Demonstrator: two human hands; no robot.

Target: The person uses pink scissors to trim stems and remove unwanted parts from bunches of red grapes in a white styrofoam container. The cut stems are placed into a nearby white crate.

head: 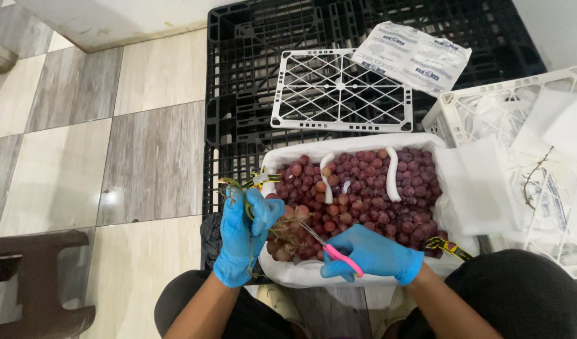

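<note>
Trimming Red Grapes Over a Lined Crate

Snipping at a bunch of red grapes [287,233], we work at the near left corner of a crate [364,141] lined with white foam and heaped with more red grapes [370,194]. The bunch looks soft and easily bruised, its berries likely to drop if squeezed, so we judge the woody stem the safest place to take hold. Our left hand [243,235], in a blue glove, is closed around that green stem [233,186] and lifts it just above the crate's edge, fingers curled tight. Our right hand [373,254], also gloved in blue, is wrapped around pink-handled scissors [329,248], whose blades point left into the bunch; how far the blades are parted we cannot tell. White foam strips [393,172] lie among the fruit. The crate rests on a black plastic pallet [238,113] on the tiled floor [81,157]. Behind it lies a white lattice lid [342,91], with a printed plastic bag [414,56] beyond. To the right stands a second white crate [489,103] holding a bare stalk [534,176].
</note>
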